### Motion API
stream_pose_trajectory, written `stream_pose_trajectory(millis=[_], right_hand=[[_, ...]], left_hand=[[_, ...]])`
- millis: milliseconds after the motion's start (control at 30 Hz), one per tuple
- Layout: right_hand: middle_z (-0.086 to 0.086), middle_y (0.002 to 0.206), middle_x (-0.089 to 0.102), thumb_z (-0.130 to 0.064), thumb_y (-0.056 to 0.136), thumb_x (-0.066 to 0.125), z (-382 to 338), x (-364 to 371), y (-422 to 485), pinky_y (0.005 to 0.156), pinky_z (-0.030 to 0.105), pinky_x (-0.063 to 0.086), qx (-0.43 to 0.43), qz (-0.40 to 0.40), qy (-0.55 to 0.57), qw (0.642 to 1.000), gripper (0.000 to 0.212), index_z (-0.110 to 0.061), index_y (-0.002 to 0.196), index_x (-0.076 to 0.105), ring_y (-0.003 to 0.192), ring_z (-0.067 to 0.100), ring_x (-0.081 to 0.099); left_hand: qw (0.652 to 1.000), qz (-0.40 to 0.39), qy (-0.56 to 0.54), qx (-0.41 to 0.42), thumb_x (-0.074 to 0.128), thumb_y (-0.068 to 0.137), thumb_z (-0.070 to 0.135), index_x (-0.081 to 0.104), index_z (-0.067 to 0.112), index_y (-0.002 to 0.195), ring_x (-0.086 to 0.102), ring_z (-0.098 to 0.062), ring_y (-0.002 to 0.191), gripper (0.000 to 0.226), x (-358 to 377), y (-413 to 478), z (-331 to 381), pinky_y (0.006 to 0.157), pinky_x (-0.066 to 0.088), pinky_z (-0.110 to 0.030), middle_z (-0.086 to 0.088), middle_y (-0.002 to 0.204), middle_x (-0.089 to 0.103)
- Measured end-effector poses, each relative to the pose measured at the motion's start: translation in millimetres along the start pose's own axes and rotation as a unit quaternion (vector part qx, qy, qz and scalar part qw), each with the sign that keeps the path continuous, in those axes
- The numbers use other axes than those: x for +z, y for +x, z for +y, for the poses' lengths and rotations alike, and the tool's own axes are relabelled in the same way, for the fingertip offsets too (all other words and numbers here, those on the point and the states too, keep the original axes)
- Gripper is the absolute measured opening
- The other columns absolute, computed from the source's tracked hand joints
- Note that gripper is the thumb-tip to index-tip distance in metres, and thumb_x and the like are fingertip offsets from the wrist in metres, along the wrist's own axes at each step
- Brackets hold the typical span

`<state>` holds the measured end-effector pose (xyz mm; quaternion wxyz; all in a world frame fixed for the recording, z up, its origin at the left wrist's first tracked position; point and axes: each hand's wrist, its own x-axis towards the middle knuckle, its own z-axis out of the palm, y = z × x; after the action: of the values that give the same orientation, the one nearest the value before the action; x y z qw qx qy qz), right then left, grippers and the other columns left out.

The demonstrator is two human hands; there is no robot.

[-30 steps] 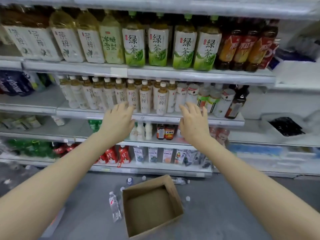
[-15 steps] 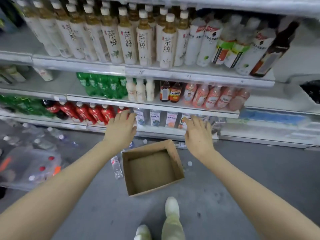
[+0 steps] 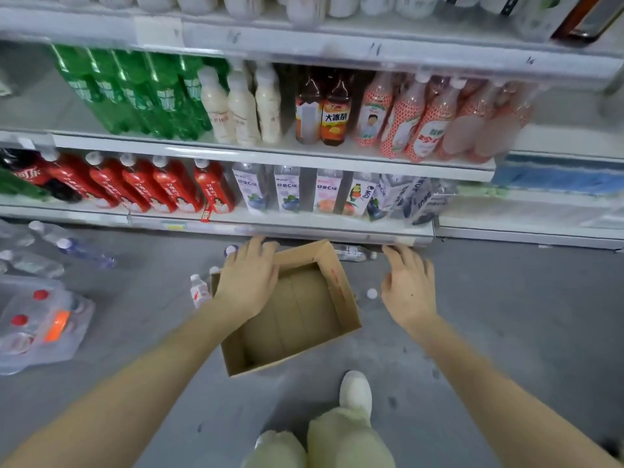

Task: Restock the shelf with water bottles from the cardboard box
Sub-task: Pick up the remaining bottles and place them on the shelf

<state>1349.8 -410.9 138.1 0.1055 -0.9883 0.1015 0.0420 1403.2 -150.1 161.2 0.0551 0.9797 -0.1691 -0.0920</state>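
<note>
Shelf (image 3: 304,228): stocked tiers, drinks upright.
Floor (image 3: 506,332): grey.
Wrapped bottle pack (image 3: 40,325): on floor, far left.
Cardboard box (image 3: 341,288): open-topped, on floor below shelf.
Left hand (image 3: 248,278): over box's far-left corner, grip wide, holding nothing; contact unclear.
Right hand (image 3: 408,288): right of box, grip wide, holding nothing.
Water bottles (image 3: 86,255): loose, lying on floor left of box; 1 just beside it.

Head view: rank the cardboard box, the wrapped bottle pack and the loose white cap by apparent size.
1. cardboard box
2. wrapped bottle pack, cut off by the frame, so unsure against the box
3. white cap, clearly smallest
</note>
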Motion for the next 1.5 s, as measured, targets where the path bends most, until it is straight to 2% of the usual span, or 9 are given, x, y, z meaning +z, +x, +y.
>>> stream_pose_trajectory(millis=[167,400,567,767,967,1100,1200,1333,1500], right_hand=[[0.012,0.148,0.035,-0.011,0.089,0.052,59,88,14,0.111,0.044,0.017,0.045,-0.043,-0.009,0.998,0.056,-0.012,0.143,0.037,0.136,0.029,0.032],[0.013,0.140,0.044,-0.008,0.090,0.049,118,219,29,0.108,0.045,0.024,0.093,-0.045,0.005,0.995,0.045,-0.006,0.134,0.045,0.129,0.032,0.040],[0.006,0.142,0.043,-0.013,0.093,0.047,140,301,44,0.109,0.039,0.022,0.112,-0.042,0.032,0.992,0.045,-0.014,0.138,0.041,0.132,0.025,0.038],[0.003,0.137,0.047,-0.020,0.093,0.049,158,366,66,0.106,0.035,0.027,0.106,-0.023,0.053,0.993,0.046,-0.018,0.138,0.039,0.128,0.023,0.042],[0.003,0.136,0.050,-0.028,0.092,0.053,155,407,86,0.105,0.037,0.026,0.125,-0.040,0.095,0.987,0.051,-0.020,0.140,0.037,0.126,0.025,0.045],[0.005,0.119,0.061,-0.029,0.093,0.052,153,412,87,0.099,0.035,0.032,0.160,-0.032,0.129,0.978,0.033,-0.015,0.123,0.046,0.115,0.024,0.053],[0.007,0.106,0.065,-0.027,0.095,0.052,154,406,88,0.095,0.034,0.034,0.169,-0.026,0.146,0.974,0.023,-0.011,0.111,0.049,0.106,0.027,0.055],[0.010,0.098,0.066,-0.018,0.094,0.054,163,398,88,0.079,0.030,0.030,0.167,-0.001,0.177,0.970,0.017,-0.006,0.105,0.049,0.098,0.031,0.057],[0.008,0.089,0.061,-0.018,0.087,0.064,183,379,78,0.075,0.029,0.033,0.192,0.033,0.285,0.939,0.024,-0.010,0.107,0.053,0.099,0.036,0.054]], left_hand=[[1.000,-0.006,0.010,0.025,0.044,0.095,0.029,0.041,0.014,0.135,0.043,-0.030,0.126,0.043,101,41,27,0.101,0.037,-0.041,-0.012,0.142,0.040],[0.999,-0.007,0.011,0.045,0.043,0.096,0.032,0.040,0.019,0.132,0.047,-0.028,0.118,0.039,224,91,49,0.099,0.039,-0.041,-0.008,0.135,0.044],[0.997,-0.005,0.013,0.075,0.038,0.099,0.032,0.031,0.018,0.141,0.043,-0.029,0.121,0.045,292,117,56,0.099,0.035,-0.039,-0.010,0.141,0.038],[0.995,0.001,0.019,0.094,0.044,0.096,0.029,0.040,0.016,0.135,0.047,-0.032,0.116,0.042,348,141,57,0.094,0.037,-0.040,-0.011,0.138,0.042],[0.993,0.025,0.025,0.117,0.050,0.092,0.025,0.044,0.013,0.131,0.049,-0.036,0.108,0.041,366,162,61,0.087,0.040,-0.043,-0.014,0.134,0.043],[0.990,0.030,0.017,0.135,0.051,0.092,0.025,0.044,0.014,0.131,0.050,-0.034,0.108,0.041,366,160,64,0.088,0.041,-0.042,-0.012,0.133,0.044],[0.989,0.037,0.006,0.140,0.050,0.093,0.024,0.044,0.014,0.133,0.049,-0.033,0.112,0.041,364,162,68,0.091,0.039,-0.041,-0.011,0.135,0.044],[0.989,0.034,0.005,0.143,0.047,0.094,0.025,0.040,0.013,0.137,0.044,-0.033,0.120,0.045,364,169,77,0.094,0.037,-0.041,-0.011,0.140,0.039],[0.988,0.025,-0.008,0.150,0.046,0.096,0.026,0.039,0.012,0.137,0.041,-0.036,0.125,0.044,362,170,97,0.101,0.035,-0.048,-0.014,0.139,0.040]])
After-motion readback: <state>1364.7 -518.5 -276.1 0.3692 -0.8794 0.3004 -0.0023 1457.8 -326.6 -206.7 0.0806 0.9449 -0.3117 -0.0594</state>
